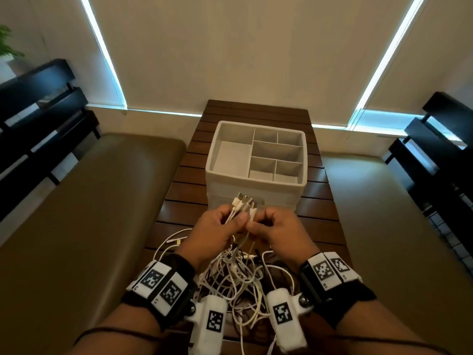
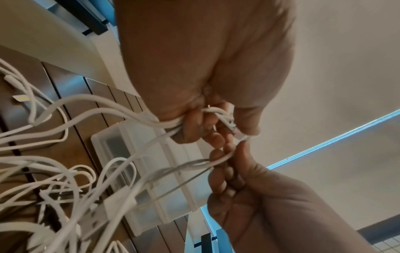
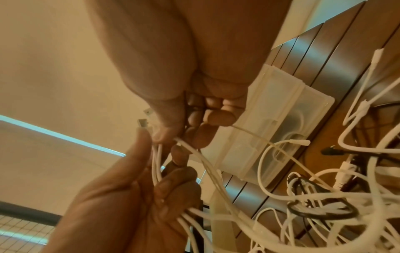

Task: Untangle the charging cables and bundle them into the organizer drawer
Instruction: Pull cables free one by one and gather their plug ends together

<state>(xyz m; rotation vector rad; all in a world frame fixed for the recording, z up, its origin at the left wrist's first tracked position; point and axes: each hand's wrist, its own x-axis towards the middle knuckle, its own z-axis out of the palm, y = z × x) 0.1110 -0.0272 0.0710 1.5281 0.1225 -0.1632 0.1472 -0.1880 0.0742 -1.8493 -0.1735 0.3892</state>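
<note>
A pale grey organizer (image 1: pixel 212 160) with several empty compartments stands on the slatted wooden table (image 1: pixel 317 206). Its pale front wall (image 2: pixel 151 171) (image 3: pixel 281 119) shows in both wrist views. My hands meet just in front of it, above the table. My left hand (image 1: pixel 230 221) (image 2: pixel 207 130) grips a bunch of white charging cables (image 1: pixel 243 204) just below their plugs, which point up toward the organizer. My right hand (image 1: pixel 258 224) (image 3: pixel 190 126) pinches cables of the same bunch right beside it. The loose ends hang into a tangled pile (image 1: pixel 235 280) between my wrists.
A black cable (image 3: pixel 324 212) runs through the white pile. Olive-brown cushioned benches (image 1: pixel 89 213) flank the narrow table on both sides. Dark shelving (image 1: pixel 38 103) stands at the far left and far right, and blinds cover the windows behind.
</note>
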